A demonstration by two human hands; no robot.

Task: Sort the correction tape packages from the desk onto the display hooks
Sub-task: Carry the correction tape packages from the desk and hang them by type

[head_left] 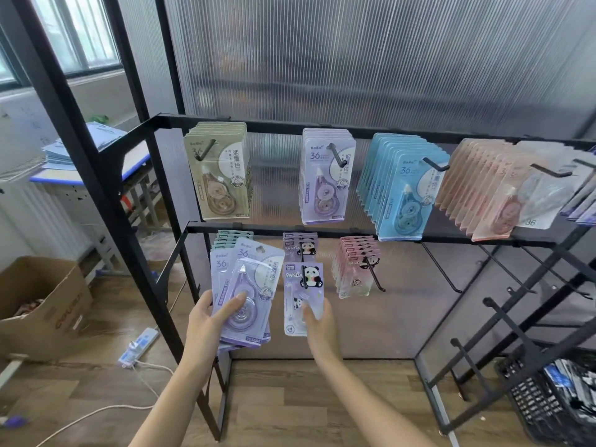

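Note:
My left hand (209, 321) grips a fanned stack of purple correction tape packages (245, 291), thumb across the top one. My right hand (317, 324) pinches the bottom of a purple panda package (301, 295) that hangs at the front of the middle lower hook, with more purple panda packs (298, 245) behind it. On the upper bar hang beige packages (219, 172), purple ones (327, 175), blue ones (400, 188) and pink ones (483, 191). Lower hooks also carry green packs (233, 235) and pink panda packs (356, 266).
Several bare black hooks (442, 272) jut from the lower bar at right. A black basket (554, 401) with packages sits on the floor at lower right. A cardboard box (45, 304), a power strip (138, 346) and a desk with papers (80, 150) are at left.

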